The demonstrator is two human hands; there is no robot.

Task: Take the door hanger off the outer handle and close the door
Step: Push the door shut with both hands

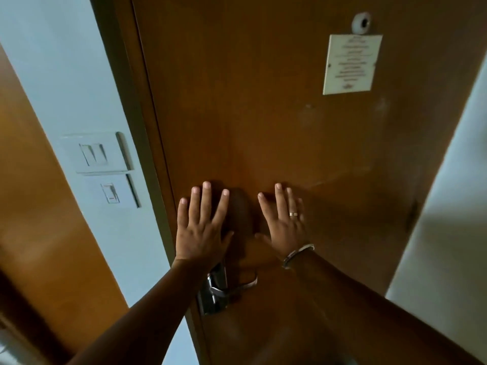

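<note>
The brown wooden door (263,114) fills the middle of the head view and sits flush in its frame. My left hand (201,227) lies flat on it with fingers spread, close to the latch edge. Flat on the door to the right of it is my right hand (283,225), fingers apart, wearing a ring and a wrist bracelet. Both hands hold nothing. Below my wrists sits the metal inner handle and lock plate (218,288), partly covered by my left forearm. No door hanger is in view.
A white printed notice (351,64) hangs on the door under the peephole (361,22). Light switches (100,156) sit on the pale wall left of the frame. A brown panel (39,206) stands at far left, and a pale wall (448,219) at right.
</note>
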